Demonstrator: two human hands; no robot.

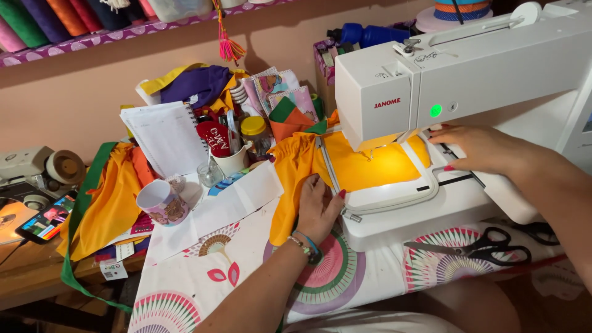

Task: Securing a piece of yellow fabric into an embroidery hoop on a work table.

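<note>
My left grip (317,206) lies flat and spread, fingers pressed down on the yellow fabric (370,165) at the left edge of the white embroidery hoop (425,188), pinching nothing. My right grip (478,148) rests open on the bed of the white sewing machine (462,74), just right of the hoop, fingertips touching the machine's surface and clasping nothing. I see the fabric stretched inside the hoop under the needle head, lit bright, with its loose gathered part spilling off to the left over the counter (185,290), which wears a white cloth with fan patterns. Black-handled scissors (481,246) lie on that cloth in front of the machine. A mug (161,201) stands further left, near an open spiral notebook (165,137).
</note>
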